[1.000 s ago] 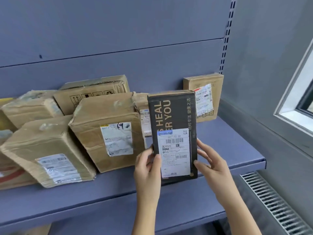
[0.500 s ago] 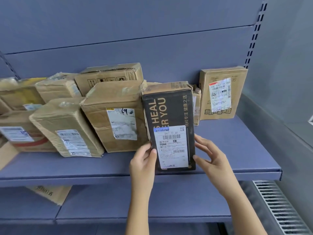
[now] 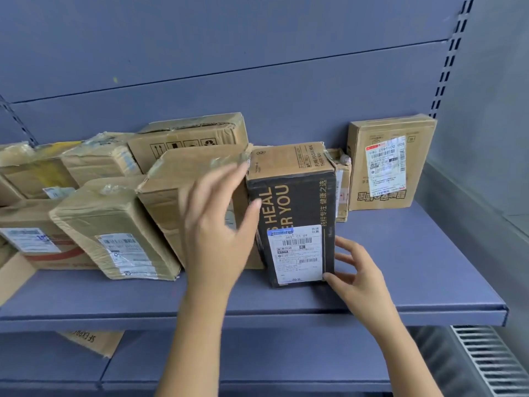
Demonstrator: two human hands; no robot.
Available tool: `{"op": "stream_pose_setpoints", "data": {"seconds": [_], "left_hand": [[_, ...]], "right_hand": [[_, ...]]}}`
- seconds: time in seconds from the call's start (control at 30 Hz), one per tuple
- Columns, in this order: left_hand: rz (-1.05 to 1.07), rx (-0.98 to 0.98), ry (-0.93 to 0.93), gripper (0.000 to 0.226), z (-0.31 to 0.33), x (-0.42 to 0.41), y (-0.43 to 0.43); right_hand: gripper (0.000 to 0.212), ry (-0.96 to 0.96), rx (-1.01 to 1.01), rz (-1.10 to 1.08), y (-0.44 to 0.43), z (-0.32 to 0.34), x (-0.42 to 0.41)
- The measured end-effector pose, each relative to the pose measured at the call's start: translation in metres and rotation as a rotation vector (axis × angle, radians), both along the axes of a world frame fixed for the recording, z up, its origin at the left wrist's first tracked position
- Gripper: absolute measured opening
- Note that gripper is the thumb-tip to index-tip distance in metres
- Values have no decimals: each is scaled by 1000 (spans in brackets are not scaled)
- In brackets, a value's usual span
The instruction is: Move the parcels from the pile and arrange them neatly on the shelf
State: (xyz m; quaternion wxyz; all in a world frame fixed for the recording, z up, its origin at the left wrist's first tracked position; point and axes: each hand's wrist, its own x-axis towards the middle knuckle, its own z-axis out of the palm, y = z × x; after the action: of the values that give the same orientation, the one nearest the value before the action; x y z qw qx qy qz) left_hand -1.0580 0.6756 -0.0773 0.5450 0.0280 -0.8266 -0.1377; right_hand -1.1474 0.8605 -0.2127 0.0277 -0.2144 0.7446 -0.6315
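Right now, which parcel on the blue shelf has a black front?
The tall black cardboard box standing upright, with gold "HEAL" lettering and a white shipping label. The other parcels all show brown cardboard fronts.

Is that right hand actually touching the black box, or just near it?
Touching. The head view shows the right hand with its thumb tip against the lower right corner of the black box, with no gap between them.
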Motion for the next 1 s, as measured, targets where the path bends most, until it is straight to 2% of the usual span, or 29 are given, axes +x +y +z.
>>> {"op": "stream_pose_setpoints", "data": {"seconds": [0.1,0.23,0.47,0.77,1.0], "left_hand": [[15,-186,-237,25,40,-13,-16],[17,-194,-429,22,54,-25,-28],[18,-274,-520,17,68,-48,-33],[48,-180,-636,11,76,-81,-41],[8,-123,-585,13,71,-83,-46]], "right_hand": [[63,-17,126,2,2,-1,-3],[44,25,264,-66,-5,2,-7],[31,74,399,-111,-26,10,-34],[26,75,472,-119,-45,16,-63],[25,94,455,-126,-44,13,-61]]}}
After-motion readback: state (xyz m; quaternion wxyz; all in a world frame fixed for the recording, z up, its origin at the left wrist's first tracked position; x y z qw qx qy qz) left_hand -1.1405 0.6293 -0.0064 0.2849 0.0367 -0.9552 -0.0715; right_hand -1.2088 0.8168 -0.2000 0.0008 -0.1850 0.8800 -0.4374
